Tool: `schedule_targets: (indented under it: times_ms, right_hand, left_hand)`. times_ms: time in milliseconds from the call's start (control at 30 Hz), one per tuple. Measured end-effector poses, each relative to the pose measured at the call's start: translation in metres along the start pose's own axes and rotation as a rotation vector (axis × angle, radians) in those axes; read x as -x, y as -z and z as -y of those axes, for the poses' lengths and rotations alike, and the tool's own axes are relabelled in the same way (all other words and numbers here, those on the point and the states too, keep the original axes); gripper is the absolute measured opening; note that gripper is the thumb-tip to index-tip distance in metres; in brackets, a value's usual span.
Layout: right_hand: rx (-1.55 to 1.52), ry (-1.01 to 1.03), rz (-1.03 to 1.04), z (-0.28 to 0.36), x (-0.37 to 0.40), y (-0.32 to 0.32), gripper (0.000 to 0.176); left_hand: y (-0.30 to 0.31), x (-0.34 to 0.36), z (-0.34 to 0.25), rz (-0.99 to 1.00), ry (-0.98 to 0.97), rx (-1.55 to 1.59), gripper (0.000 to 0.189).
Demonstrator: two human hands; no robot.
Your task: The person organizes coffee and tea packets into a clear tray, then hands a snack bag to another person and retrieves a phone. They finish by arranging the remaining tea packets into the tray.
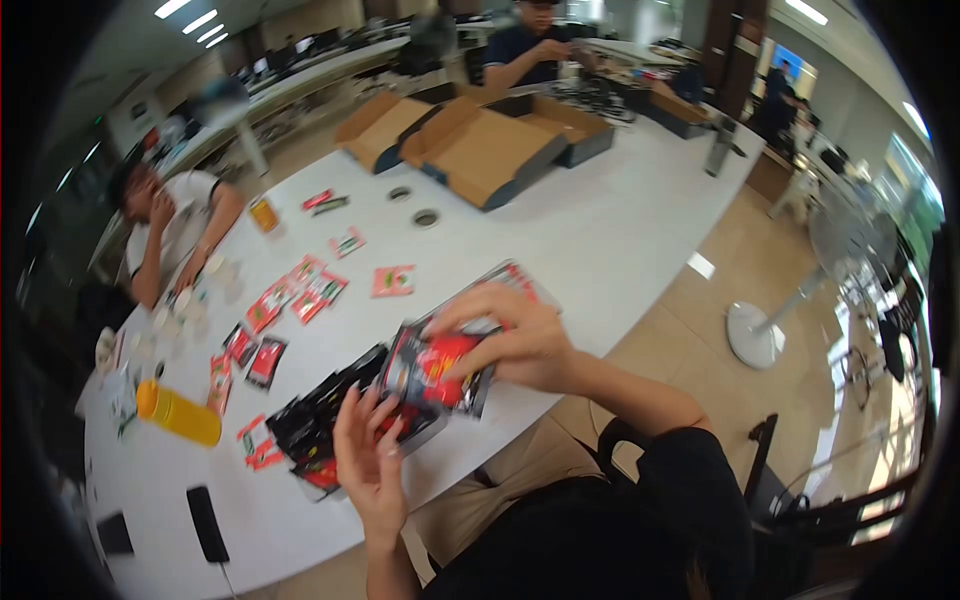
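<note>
Two hands: the right hand [520,340] pinches a red-and-black packet [438,368] by its upper edge; the left hand [372,462] is spread wide, fingertips at the packet's lower edge, gripping nothing that shows.
Packet position: raised just above the packet pile [315,425], over its right end.
Progress (judged): one packet in hand, the pile thick; loose packets [300,290] lie spread beyond the pile.
Counter [600,230]: white and curved; yellow bottle [178,412] left of the pile, black phone [207,523] nearer than the pile, open cardboard boxes [480,145] far beyond it.
Room: bright office with ceiling strip lights; seated person [170,225] left of the pile, floor fan [765,335] well right of it.
</note>
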State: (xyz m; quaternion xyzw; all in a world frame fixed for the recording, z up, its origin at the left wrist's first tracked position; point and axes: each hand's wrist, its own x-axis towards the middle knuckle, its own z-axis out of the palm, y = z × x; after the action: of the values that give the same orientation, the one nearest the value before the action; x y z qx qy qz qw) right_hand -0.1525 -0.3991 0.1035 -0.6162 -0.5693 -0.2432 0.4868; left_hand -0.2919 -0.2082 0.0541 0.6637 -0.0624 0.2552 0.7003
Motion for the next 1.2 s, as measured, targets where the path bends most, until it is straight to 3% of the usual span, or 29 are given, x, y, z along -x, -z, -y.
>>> schedule_targets:
  times_ms: [33, 167, 200, 333, 433, 467, 567, 600, 700, 833, 1033, 1200]
  right_hand:
    - [-0.079, -0.020, 0.034, 0.010, 0.004, 0.005, 0.033]
    - [-0.287, -0.064, 0.196, 0.034, 0.017, 0.019, 0.024]
    - [-0.345, -0.065, 0.217, 0.037, 0.019, 0.022, 0.023]
    - [-0.231, -0.044, 0.208, 0.049, 0.023, 0.038, 0.018]
    - [-0.132, -0.198, 0.047, 0.051, 0.036, 0.036, 0.019]
    - [-0.170, -0.261, -0.091, 0.053, 0.039, 0.033, 0.024]
    - [-0.413, -0.625, -0.105, 0.072, 0.041, 0.041, 0.034]
    - [-0.167, -0.396, -0.108, 0.075, 0.043, 0.040, 0.041]
    - [0.188, -0.313, -0.009, 0.086, 0.051, 0.036, 0.043]
    - [0.283, -0.224, -0.006, 0.093, 0.055, 0.031, 0.030]
    - [0.510, 0.123, 0.058, 0.101, 0.054, 0.025, 0.024]
    - [0.511, 0.253, 0.118, 0.095, 0.055, 0.005, 0.018]
  left_hand:
    - [-0.006, -0.004, -0.003, -0.028, 0.060, 0.045, 0.065]
    - [-0.012, -0.009, 0.009, 0.244, 0.284, 0.316, 0.074]
    - [-0.025, -0.008, 0.008, 0.203, 0.280, 0.341, 0.078]
    - [-0.051, -0.009, -0.003, 0.183, 0.299, 0.499, 0.092]
    - [-0.039, -0.005, 0.012, 0.304, 0.317, 0.412, 0.097]
    - [-0.044, -0.003, 0.010, 0.272, 0.285, 0.334, 0.081]
    - [-0.052, 0.003, 0.030, 0.057, 0.073, 0.059, 0.057]
    - [-0.052, 0.004, 0.034, 0.066, -0.005, 0.046, 0.037]
    - [-0.055, 0.007, 0.041, 0.119, -0.203, -0.034, 0.033]
    - [-0.065, 0.015, 0.033, 0.095, -0.294, -0.042, 0.029]
    - [-0.067, 0.025, 0.025, 0.038, -0.353, -0.094, 0.028]
    - [-0.061, 0.028, 0.017, 0.037, -0.295, -0.091, 0.029]
